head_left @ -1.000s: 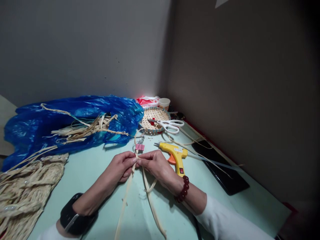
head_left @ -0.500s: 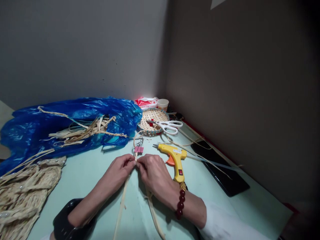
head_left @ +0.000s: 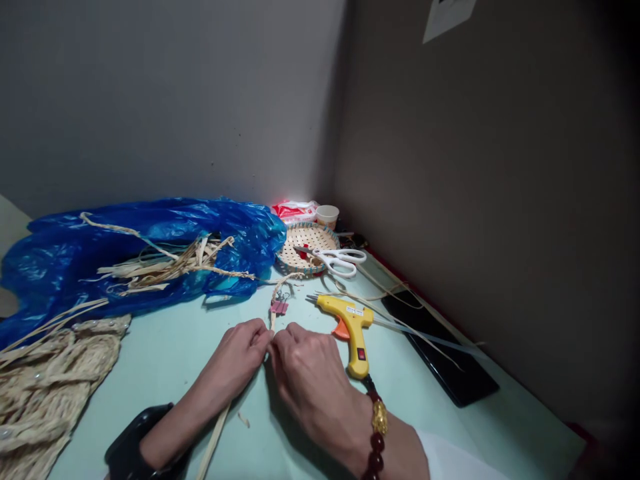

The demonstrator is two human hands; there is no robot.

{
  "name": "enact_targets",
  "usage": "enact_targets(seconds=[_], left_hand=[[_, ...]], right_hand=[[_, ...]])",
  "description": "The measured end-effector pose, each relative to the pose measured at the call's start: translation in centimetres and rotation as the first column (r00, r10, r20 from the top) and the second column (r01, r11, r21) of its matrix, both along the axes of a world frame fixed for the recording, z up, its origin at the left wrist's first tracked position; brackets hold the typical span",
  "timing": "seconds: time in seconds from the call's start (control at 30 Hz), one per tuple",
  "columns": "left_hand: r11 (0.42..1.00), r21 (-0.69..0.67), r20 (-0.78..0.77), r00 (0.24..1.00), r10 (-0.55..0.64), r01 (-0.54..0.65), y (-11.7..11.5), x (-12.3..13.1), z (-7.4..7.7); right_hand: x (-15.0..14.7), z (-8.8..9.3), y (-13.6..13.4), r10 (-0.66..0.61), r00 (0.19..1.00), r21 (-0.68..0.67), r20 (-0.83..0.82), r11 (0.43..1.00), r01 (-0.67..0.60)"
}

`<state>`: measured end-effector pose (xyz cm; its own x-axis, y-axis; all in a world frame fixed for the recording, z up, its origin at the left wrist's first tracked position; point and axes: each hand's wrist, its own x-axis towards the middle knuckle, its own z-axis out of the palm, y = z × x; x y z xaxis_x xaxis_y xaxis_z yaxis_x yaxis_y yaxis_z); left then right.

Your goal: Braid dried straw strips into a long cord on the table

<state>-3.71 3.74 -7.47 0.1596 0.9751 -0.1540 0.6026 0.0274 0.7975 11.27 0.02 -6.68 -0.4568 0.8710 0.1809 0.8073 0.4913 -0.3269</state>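
Pale dried-fibre strands run as a narrow braid (head_left: 273, 322) down from a pink binder clip (head_left: 279, 307). My left hand (head_left: 239, 355) is closed in a pinch on the braid just below the clip. Right beside it, fingertips almost touching, my right hand (head_left: 316, 380) is also pinched on the strands, its fingertips partly hidden behind its knuckles. One loose flat strand (head_left: 215, 437) trails toward me from under my left hand. Past the clip, the cord's far end bends toward the woven basket.
A yellow glue gun (head_left: 354, 327) lies right of my hands, near a black tablet-like slab (head_left: 450, 363). White-handled scissors (head_left: 340, 257) rest on a round woven basket (head_left: 305, 270). A blue plastic bag (head_left: 150, 217) with fibre strips and a woven fibre piece (head_left: 60, 387) are leftward.
Both hands have shifted slightly toward me along the braid, and the right hand has turned. The clip has tilted. The strand hanging below my right hand no longer shows.
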Motion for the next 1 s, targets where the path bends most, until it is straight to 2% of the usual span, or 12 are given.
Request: enact_targets(seconds=[0.1,0.23,0.37,0.47,0.53,0.63,0.7,0.8,0.87,1.0], left_hand=[[0.991,-0.128,0.153,0.988,-0.022,0.042,0.2,-0.5,-0.5],[0.952,-0.288,0.310,0.951,-0.011,0.105,0.2,-1.1,-0.8],[0.925,-0.350,0.398,0.917,0.004,0.148,0.4,-1.5,-0.7],[0.904,-0.391,0.431,0.902,0.014,0.173,0.6,-1.6,-0.4],[0.897,-0.402,0.450,0.893,0.019,0.183,0.6,-1.6,-0.3],[0.898,-0.394,0.470,0.883,0.014,0.195,0.6,-1.7,-0.2],[0.903,-0.380,0.475,0.880,0.005,0.200,0.4,-1.7,-0.2],[0.920,-0.341,0.465,0.885,-0.015,0.195,0.2,-1.6,-0.2],[0.932,-0.310,0.435,0.900,-0.036,0.187,0.0,-1.6,-0.3],[0.958,-0.233,0.335,0.938,-0.085,0.170,-0.1,-1.4,-0.5]], right_hand=[[-0.7,-0.5,-0.8,0.079,0.997,-0.034,0.008,0.996,-0.078],[-1.5,-1.1,-1.7,0.096,0.994,-0.033,0.050,0.995,-0.094],[-1.6,-1.4,-1.8,0.121,0.992,-0.029,0.025,0.992,-0.120],[-0.9,-0.8,-1.1,0.137,0.990,-0.045,-0.020,0.989,-0.137],[-0.2,-0.1,-0.2,0.091,0.991,-0.001,-0.095,0.996,-0.092],[0.7,0.8,1.2,-0.062,0.969,0.047,-0.241,0.996,0.075],[1.1,0.8,2.1,-0.073,0.959,-0.060,-0.274,0.996,0.058],[1.0,0.2,2.8,-0.006,0.961,-0.198,-0.277,0.979,-0.051],[0.7,-0.3,2.9,0.024,0.958,-0.183,-0.286,0.980,-0.079],[0.4,-0.6,2.8,-0.023,0.964,-0.169,-0.263,0.985,-0.022]])
